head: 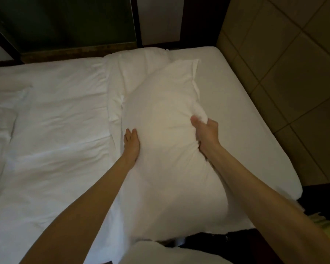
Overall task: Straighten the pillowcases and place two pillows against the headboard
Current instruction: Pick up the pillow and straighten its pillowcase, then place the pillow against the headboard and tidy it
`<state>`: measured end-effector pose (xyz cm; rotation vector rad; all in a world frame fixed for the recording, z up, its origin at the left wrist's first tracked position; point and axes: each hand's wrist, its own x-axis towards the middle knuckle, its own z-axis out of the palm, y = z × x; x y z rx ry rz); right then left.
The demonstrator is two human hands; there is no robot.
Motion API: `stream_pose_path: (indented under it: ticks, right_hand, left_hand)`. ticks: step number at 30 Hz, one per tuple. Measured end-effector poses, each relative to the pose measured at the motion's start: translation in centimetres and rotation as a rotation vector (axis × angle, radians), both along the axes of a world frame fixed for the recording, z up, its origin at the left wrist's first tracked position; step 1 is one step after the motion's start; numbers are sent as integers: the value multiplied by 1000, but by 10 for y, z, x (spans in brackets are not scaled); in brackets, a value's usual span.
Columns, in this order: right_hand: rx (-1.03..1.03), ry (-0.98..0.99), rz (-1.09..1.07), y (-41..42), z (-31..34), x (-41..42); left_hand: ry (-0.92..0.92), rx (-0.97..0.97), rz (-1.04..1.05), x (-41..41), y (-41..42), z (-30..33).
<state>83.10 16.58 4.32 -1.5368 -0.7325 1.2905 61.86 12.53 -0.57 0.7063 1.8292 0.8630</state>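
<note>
A white pillow (166,130) is held lengthwise in front of me over the right half of the bed. My left hand (131,144) presses flat against its left side with its fingers wrapped under the edge. My right hand (205,130) grips a bunch of pillowcase fabric on its right side. Behind it a second white pillow (137,67) lies on the mattress, touching the dark wooden headboard (74,52). The held pillow's far corner points toward the headboard.
A crumpled white duvet (46,121) covers the left part of the bed. Bare white fitted sheet (236,103) shows on the right. Beige floor tiles (293,63) run along the bed's right side. A dark panel stands behind the headboard.
</note>
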Motion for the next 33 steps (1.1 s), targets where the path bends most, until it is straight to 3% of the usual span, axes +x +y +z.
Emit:
stream_pose_path:
  ticks: [6,11,14,18,22,28,31,33]
  right_hand:
    - [306,-192,158,34,76,15]
    - [474,-550,252,52,109,51]
    - [476,-818,341,59,105,61]
    - [295,-1034,597,60,61,58]
    - [51,-987,888,37,-1,42]
    - [10,-799,1132,6,-42,-11]
    - [54,-587,1070,0,-46,-15]
    - [191,-591,914,0,-44,-5]
  left_hand:
    - [-156,151,-43,34,37,32]
    - [-494,159,-77,87,60,35]
    - [-697,133,-28,98,76,35]
    - [-657,139,67,77,73,25]
    - [-560,96,257,41,45,7]
    - [-507,19,419,20,0,-11]
    - [-515,-16,453,22,-18,-16]
    - [-418,-68,467,28,-23,-19]
